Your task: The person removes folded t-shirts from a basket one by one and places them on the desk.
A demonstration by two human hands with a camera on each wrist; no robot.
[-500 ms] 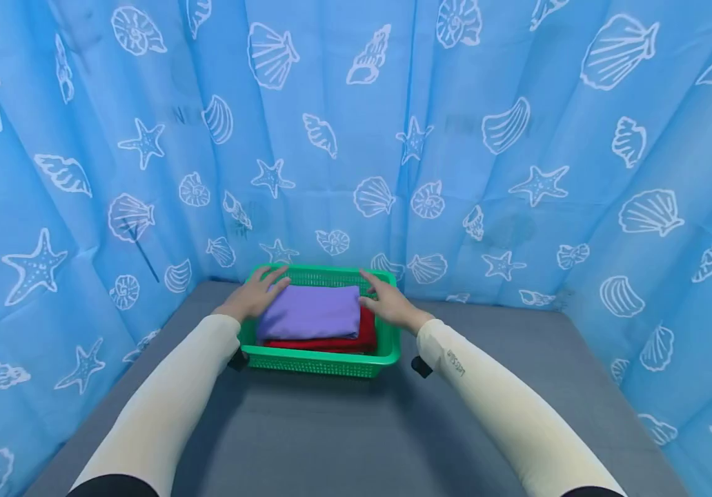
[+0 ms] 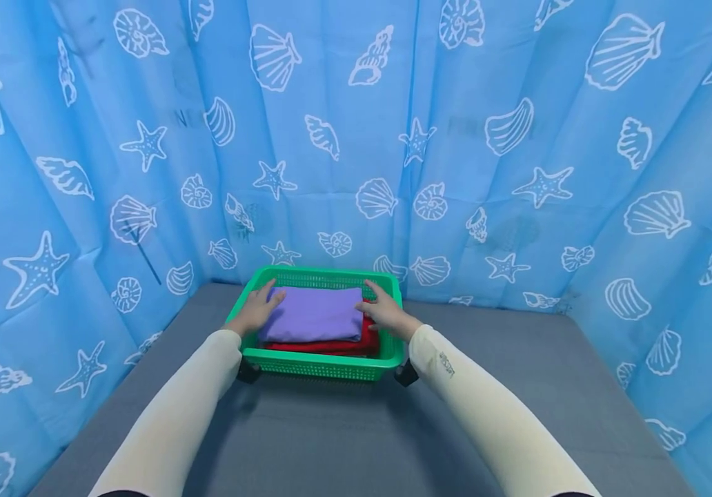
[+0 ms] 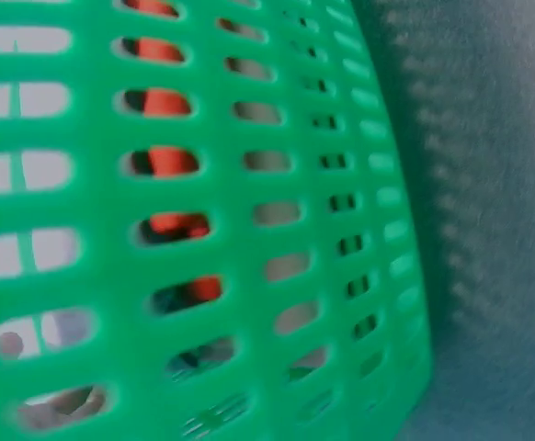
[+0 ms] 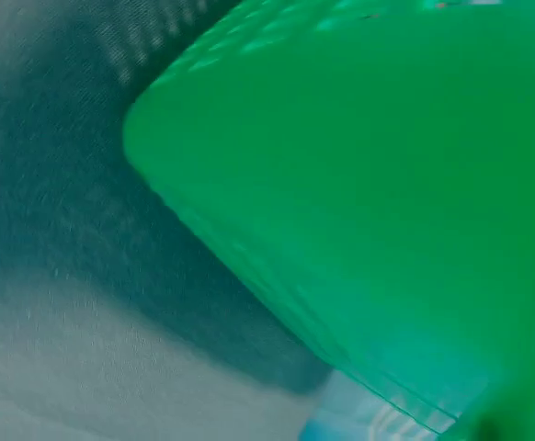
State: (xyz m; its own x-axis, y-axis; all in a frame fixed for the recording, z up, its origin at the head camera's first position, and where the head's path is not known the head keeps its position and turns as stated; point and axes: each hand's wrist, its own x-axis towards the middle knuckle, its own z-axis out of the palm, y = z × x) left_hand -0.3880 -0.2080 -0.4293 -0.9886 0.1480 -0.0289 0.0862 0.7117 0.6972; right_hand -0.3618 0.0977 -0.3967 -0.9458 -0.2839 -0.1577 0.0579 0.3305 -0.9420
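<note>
A green plastic basket [image 2: 325,366] with slotted sides holds a folded purple cloth [image 2: 315,314], which lies on top of folded red fabric [image 2: 371,338]. My left hand [image 2: 256,310] reaches over the basket's left rim, fingers extended beside the purple cloth's left edge. At the opposite edge of that cloth, my right hand [image 2: 387,312] has its fingers spread, over the red fabric. The left wrist view is filled by the basket wall [image 3: 102,211], red showing through its slots. A blurred basket corner [image 4: 295,184] fills most of the right wrist view; neither wrist view shows the hands' grip.
The basket stands on a grey table [image 2: 356,428], near its back edge. Behind and at both sides hangs a blue curtain [image 2: 343,172] printed with white shells and starfish. Both forearms wear cream sleeves [image 2: 492,421].
Both hands have come down further into the basket, to the sides of the purple cloth. The cloth and basket stay in nearly the same place.
</note>
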